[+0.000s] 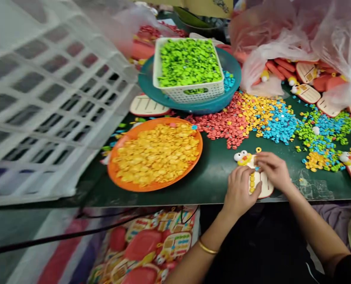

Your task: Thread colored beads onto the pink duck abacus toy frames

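A: Where's that rounded cream plastic board with the yellow duck head [264, 190]?
B: Near edge of the dark green table [215, 173]. Left hand [240, 191] is half open, lying across it, thumb spread beside some yellow beads [252, 184].
A: And the right hand [273, 170]?
B: Fingers bunched nearly closed by a small blue bead [257, 168], can't tell if it's pinched tbh.

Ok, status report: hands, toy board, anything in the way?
Left hand on duck-headed toy board. Right hand at blue bead there. Yellow beads in a row on board. Both hands partly block the view.
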A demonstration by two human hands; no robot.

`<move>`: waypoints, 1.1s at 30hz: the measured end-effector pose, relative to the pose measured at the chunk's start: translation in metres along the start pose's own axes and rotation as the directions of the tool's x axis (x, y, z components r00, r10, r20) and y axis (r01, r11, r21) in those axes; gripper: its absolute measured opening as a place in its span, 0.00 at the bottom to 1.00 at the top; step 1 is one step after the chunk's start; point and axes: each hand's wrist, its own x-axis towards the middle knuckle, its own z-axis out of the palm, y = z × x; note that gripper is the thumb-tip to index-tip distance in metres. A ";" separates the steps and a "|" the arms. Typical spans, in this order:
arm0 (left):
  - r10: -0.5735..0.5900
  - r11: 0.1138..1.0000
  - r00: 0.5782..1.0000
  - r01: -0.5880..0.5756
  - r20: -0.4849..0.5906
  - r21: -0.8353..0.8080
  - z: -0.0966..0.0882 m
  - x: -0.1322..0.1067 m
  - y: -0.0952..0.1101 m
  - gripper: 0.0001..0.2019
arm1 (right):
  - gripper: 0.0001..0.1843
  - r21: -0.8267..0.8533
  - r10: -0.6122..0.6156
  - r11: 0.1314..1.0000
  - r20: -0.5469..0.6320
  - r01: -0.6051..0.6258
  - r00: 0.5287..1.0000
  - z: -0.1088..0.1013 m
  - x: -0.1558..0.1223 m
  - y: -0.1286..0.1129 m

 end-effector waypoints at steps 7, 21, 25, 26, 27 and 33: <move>0.032 0.999 0.990 -0.038 0.135 0.038 -0.007 -0.002 0.008 0.21 | 0.10 -0.623 0.100 0.782 0.178 0.034 0.979 -0.001 0.119 0.021; 0.119 0.992 0.978 -0.123 0.169 0.013 -0.001 0.007 0.008 0.21 | 0.12 -0.769 0.225 0.631 0.305 0.100 0.925 -0.008 0.145 0.025; 0.185 0.982 0.955 -0.189 0.230 -0.003 -0.003 0.008 0.007 0.22 | 0.13 -0.673 0.094 0.736 0.213 0.077 0.973 -0.029 0.120 0.007; 0.198 0.980 0.952 -0.201 0.235 -0.010 -0.004 0.008 0.007 0.23 | 0.13 -0.611 0.063 0.789 0.177 0.060 0.982 -0.038 0.105 0.002; 0.205 0.978 0.951 -0.207 0.231 -0.017 -0.004 0.008 0.006 0.23 | 0.12 -0.529 0.044 0.847 0.143 0.039 0.989 -0.045 0.087 -0.003; 0.137 0.990 0.980 -0.134 0.144 -0.031 -0.003 0.009 0.006 0.19 | 0.12 -0.204 0.196 0.962 0.040 -0.183 0.980 -0.049 0.000 -0.002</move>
